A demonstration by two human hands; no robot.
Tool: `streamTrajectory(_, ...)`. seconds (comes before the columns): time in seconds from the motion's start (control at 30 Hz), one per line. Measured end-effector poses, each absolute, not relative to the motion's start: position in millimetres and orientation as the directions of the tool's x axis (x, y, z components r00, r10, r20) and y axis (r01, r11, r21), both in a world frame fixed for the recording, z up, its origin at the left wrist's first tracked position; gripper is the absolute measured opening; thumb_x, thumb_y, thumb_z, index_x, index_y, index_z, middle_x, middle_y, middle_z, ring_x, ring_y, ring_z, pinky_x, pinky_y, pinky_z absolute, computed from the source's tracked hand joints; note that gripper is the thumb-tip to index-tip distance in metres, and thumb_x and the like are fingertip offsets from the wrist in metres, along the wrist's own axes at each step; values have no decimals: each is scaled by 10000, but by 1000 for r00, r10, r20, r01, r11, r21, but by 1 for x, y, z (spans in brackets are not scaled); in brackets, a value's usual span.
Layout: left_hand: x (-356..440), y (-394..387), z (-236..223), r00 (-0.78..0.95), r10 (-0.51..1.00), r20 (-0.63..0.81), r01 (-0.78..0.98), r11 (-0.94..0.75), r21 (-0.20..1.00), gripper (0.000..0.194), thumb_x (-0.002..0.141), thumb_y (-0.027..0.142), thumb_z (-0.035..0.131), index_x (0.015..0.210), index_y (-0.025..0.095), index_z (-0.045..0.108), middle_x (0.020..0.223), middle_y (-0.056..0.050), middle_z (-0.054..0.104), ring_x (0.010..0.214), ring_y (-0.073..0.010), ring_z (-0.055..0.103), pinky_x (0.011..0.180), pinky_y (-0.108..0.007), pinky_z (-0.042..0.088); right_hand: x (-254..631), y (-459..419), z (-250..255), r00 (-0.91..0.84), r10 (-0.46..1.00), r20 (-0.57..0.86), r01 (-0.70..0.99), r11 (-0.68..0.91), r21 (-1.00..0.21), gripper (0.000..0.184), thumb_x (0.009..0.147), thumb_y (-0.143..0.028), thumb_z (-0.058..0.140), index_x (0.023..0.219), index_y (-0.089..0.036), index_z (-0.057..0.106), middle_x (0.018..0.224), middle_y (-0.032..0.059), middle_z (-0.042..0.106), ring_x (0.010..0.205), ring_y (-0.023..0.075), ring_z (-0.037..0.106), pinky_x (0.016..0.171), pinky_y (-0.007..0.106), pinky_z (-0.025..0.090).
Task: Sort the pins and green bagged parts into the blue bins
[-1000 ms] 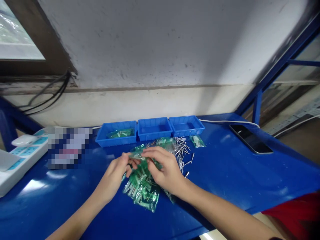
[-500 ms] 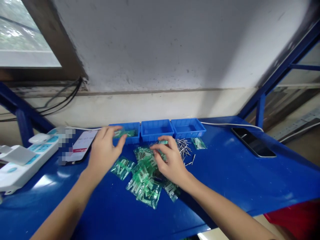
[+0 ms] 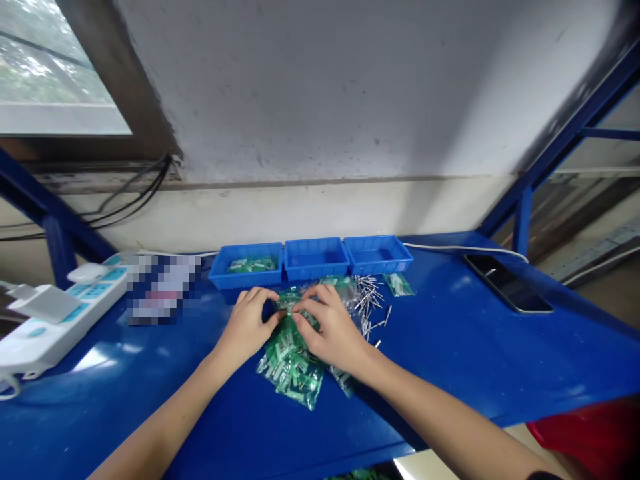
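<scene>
Bags of clear green plastic, with small white pieces inside, lie in an overlapping heap on the blue tabletop, between the bins by the far edge and the near edge. Left hand comes in at the heap's left side, thumb and forefinger curved with a small gap between their tips; whether they grip a bag cannot be told. Right hand reaches over the heap from the right, fingers bent and partly spread, thumb tip close to the forefinger; any hold at the tips is too unclear to tell. Along the far edge stand three blue bins in a row: the left bin holds some green bags, while the middle bin and right bin show bare floors. Metal pins are scattered just right of the heap, in front of the right bin, and a lone bag lies flat beside them. Farther right, near the right edge, a dark phone lies face up. Toward the left side sits a white power strip with a charger plugged in, and a pixelated item lies between it and the left hand.
</scene>
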State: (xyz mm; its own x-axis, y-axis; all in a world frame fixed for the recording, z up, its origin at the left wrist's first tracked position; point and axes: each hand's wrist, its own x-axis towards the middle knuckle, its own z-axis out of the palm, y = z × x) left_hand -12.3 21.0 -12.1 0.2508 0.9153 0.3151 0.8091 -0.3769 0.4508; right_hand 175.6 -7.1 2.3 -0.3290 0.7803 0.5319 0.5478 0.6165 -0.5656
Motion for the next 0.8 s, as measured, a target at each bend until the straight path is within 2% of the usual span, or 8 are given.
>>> streamTrajectory(0.17,-7,13,-4,228,919,322,646,-390,657,61,801,194,512,850,199,476,708,25,519,588,-120,501,550,-236,419,174,-10,8,-290,811,508,570,573,-589,195,856,-274,494,921,-186,655,885,70,528,931,212,467,830,375,413)
streamTrajectory(0.27,-3,5,5,277,828,488,605,-545,581,69,824,140,471,829,193,515,798,0,525,613,-101,502,561,-219,417,174,-9,12,-195,871,452,542,479,-690,251,869,-365,489,764,-186,630,772,32,518,829,182,481,775,346,407)
streamTrajectory(0.33,0,0,10,344,745,572,578,-648,496,136,837,107,446,804,188,551,858,-21,534,697,-109,533,628,-222,435,174,-6,12,-151,930,335,452,366,-813,342,877,-414,460,642,-182,550,630,-12,458,658,138,464,619,280,395)
streamTrajectory(0.43,3,-5,15,411,707,575,546,-696,466,184,857,121,437,771,188,585,849,-34,547,794,-137,558,716,-242,442,175,-3,11,-109,969,220,289,243,-926,338,872,-393,451,606,-187,481,512,-60,354,469,89,351,449,228,286)
streamTrajectory(0.57,4,-4,14,312,877,366,463,-477,747,119,850,265,517,878,189,605,864,-45,594,792,-166,571,719,-269,450,175,-5,12,-112,908,404,319,418,-851,209,864,-272,467,753,-175,614,609,-17,532,537,104,456,508,239,359)
streamTrajectory(0.67,3,0,13,201,973,110,171,-145,974,326,872,452,455,876,160,600,810,-61,614,753,-177,573,670,-275,449,176,-8,11,-200,835,513,413,547,-728,242,861,-206,456,991,-193,661,732,22,627,615,132,529,576,271,417)
streamTrajectory(0.73,3,1,13,139,990,-31,-19,34,999,441,868,538,401,851,141,593,752,-63,602,704,-172,564,615,-267,437,176,-9,8,-235,805,544,463,585,-666,301,847,-171,448,1069,-187,650,719,33,618,626,146,537,588,289,438)
streamTrajectory(0.8,4,3,14,117,989,-93,-67,102,993,406,839,531,474,825,141,585,707,-37,571,656,-150,536,581,-246,415,177,-9,6,-252,788,561,471,607,-640,345,824,-123,429,1086,-181,645,733,43,611,659,157,552,608,301,462)
